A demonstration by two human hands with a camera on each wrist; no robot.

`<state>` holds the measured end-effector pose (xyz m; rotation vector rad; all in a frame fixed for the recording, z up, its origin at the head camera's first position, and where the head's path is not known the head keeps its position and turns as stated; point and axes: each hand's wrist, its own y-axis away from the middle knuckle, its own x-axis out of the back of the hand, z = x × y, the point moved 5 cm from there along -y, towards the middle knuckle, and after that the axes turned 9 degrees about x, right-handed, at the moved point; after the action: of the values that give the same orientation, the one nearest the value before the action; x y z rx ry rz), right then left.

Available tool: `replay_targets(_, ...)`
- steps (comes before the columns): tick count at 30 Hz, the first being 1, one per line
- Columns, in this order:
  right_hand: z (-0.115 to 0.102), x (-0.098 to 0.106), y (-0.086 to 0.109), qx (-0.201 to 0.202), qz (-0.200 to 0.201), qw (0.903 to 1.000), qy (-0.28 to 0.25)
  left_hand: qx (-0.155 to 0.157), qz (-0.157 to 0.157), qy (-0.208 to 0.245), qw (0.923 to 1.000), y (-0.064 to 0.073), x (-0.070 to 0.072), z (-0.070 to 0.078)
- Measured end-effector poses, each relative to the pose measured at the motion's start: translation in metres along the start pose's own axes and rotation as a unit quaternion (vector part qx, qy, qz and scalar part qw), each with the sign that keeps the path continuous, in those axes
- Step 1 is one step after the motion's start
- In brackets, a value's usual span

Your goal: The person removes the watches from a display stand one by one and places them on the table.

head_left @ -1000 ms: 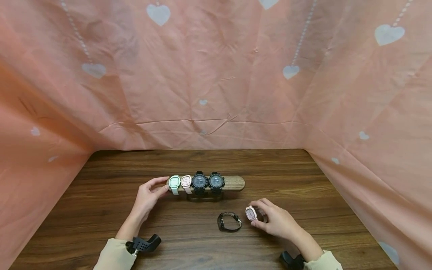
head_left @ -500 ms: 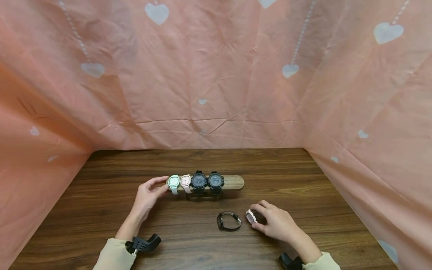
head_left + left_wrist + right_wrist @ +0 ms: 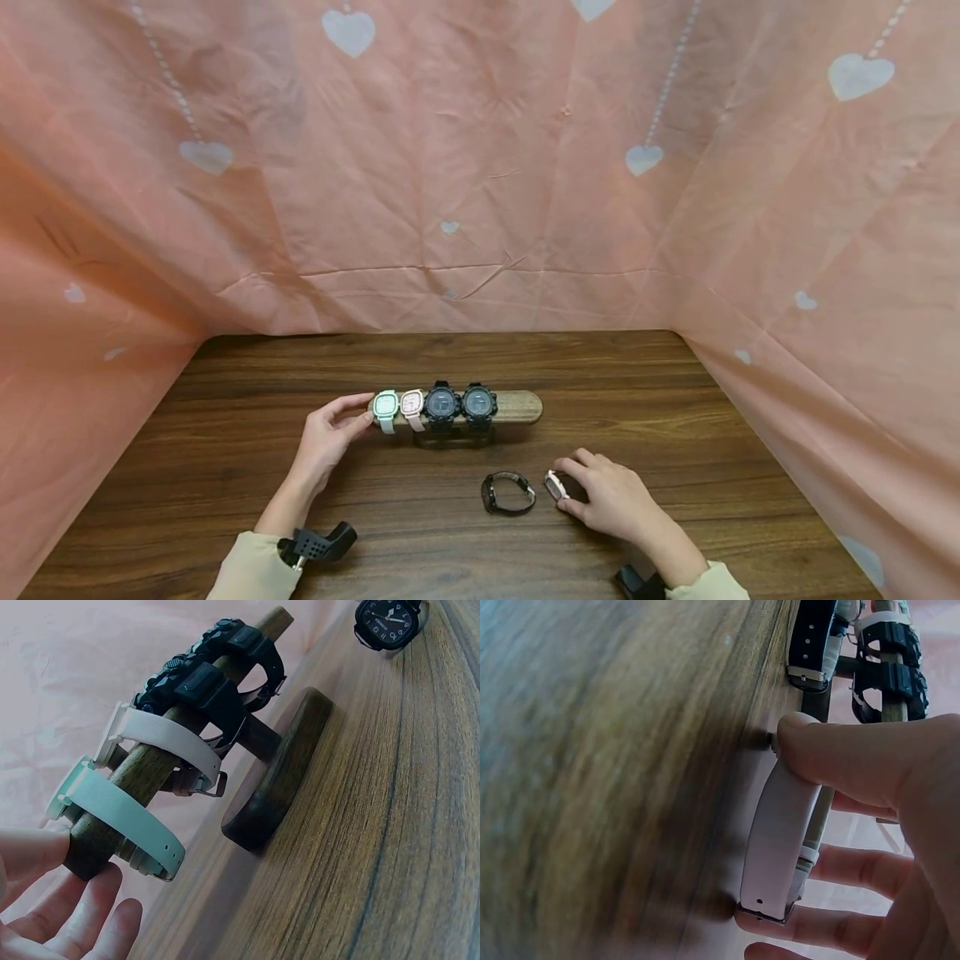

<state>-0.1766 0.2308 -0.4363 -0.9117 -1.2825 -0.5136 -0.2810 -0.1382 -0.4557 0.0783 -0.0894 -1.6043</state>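
Note:
My left hand (image 3: 324,437) holds the left end of a wooden watch stand (image 3: 520,407), thumb and fingers at its tip in the left wrist view. On the bar sit a mint-green watch (image 3: 386,405), a pink watch (image 3: 412,403) and two chunky black watches (image 3: 442,404), side by side. At the front right, my right hand (image 3: 613,497) pinches another pale pink watch (image 3: 555,486), its buckled strap (image 3: 780,840) hanging low over the table in the right wrist view. Just left of it, a black watch (image 3: 490,493) lies on its side, strap looped and face outward.
The stand's base (image 3: 281,780) rests on the dark wooden table (image 3: 420,550). Bare bar shows at the stand's right end. Pink cloth (image 3: 480,192) with white hearts encloses the back and both sides. Each wrist carries a black camera mount (image 3: 318,543).
My right hand has lowered slightly, and the pink watch in it has turned so its face points more leftward. The left hand and the stand stay put.

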Motion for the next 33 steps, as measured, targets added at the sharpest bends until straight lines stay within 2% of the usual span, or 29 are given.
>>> replay_targets(10, 0.000, -0.004, 0.000, -0.022, -0.029, 0.9991, -0.021, -0.003, 0.003, 0.006, 1.0000, 0.000, 0.001, -0.002)
replay_targets(16, 0.002, -0.003, 0.002, -0.039, -0.027, 0.9983, -0.035, -0.001, 0.005, 0.008, 1.0000, 0.001, 0.002, -0.003)
replay_targets(23, 0.006, 0.004, 0.002, -0.041, 0.004, 0.9988, -0.026, -0.002, 0.004, 0.005, 1.0000, 0.000, 0.000, -0.003)
replay_targets(33, 0.007, 0.016, -0.008, -0.003, 0.071, 0.9974, -0.006, -0.005, 0.004, 0.015, 0.9999, 0.000, 0.000, -0.002)
